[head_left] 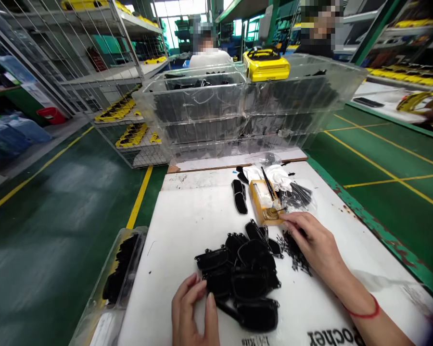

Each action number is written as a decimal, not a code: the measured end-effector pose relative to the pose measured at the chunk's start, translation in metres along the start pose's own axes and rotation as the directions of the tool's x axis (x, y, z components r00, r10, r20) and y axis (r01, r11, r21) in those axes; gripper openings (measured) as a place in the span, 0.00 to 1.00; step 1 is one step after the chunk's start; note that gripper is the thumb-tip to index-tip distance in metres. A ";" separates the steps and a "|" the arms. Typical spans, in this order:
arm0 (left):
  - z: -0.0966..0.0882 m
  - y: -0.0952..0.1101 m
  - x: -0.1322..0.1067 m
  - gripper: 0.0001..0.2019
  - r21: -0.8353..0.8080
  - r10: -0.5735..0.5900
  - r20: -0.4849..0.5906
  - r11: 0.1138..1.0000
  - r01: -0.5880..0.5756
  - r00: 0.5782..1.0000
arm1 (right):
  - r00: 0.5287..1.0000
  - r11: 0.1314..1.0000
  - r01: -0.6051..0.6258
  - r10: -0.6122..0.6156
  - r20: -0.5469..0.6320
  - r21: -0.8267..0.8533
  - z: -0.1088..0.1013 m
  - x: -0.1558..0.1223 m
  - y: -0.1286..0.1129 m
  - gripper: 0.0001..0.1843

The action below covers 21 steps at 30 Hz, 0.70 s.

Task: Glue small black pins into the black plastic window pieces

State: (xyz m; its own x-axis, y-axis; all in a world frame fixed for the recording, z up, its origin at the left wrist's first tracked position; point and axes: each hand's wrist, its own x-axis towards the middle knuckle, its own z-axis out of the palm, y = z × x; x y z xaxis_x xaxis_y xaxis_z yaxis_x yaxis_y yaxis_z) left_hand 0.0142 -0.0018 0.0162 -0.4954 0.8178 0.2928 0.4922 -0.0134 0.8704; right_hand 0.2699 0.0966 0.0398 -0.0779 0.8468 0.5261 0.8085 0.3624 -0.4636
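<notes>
A heap of glossy black pieces shaped like sunglasses fronts point(250, 269) lies on the white worktop. My left hand point(193, 310) is at the heap's left edge, fingers apart, its fingertips close to the nearest pieces; I cannot tell whether they touch. Thumb and fingers of my right hand point(315, 240) are pinched together at the front corner of a yellow box point(257, 206). What they pinch is too small to make out. Inside the box are a round brownish dish point(270, 213) and a black stick-like tool point(267, 181). Thin black parts point(295, 252) lie partly under my right hand.
Another black piece point(240, 197) lies left of the box. White tissue point(279, 177) and a clear bag point(299, 198) are behind it. Stacked clear bins point(202, 108) stand beyond the worktop, with a yellow case point(267, 67) on top. A clear bin point(124, 269) sits low at left.
</notes>
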 end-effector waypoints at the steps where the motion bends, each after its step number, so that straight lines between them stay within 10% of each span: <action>1: -0.002 -0.001 0.000 0.08 -0.032 -0.017 0.007 0.999 0.017 1.000 | 1.000 1.000 -0.009 0.009 -0.020 0.009 -0.001 0.001 -0.001 0.10; 7: -0.012 -0.003 0.004 0.11 -0.155 0.012 0.043 0.988 -0.005 0.999 | 0.992 0.997 -0.072 0.073 -0.101 0.012 -0.014 0.001 -0.002 0.12; 13: -0.014 0.000 0.002 0.11 -0.210 0.009 0.029 0.978 -0.003 1.000 | 0.974 0.979 0.067 -0.023 0.224 -0.190 -0.020 -0.031 0.001 0.20; 21: -0.017 -0.004 0.000 0.12 -0.246 0.064 0.020 0.968 -0.057 0.998 | 0.956 0.853 0.188 -0.047 0.288 -0.487 -0.019 -0.077 -0.005 0.27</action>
State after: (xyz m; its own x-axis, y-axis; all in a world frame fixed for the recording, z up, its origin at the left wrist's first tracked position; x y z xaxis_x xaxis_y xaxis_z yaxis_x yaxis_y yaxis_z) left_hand -0.0001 -0.0116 0.0191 -0.4489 0.8265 0.3396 0.3282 -0.2010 0.9230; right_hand 0.2830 0.0223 0.0156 -0.2804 0.9052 0.3193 0.9589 0.2791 0.0509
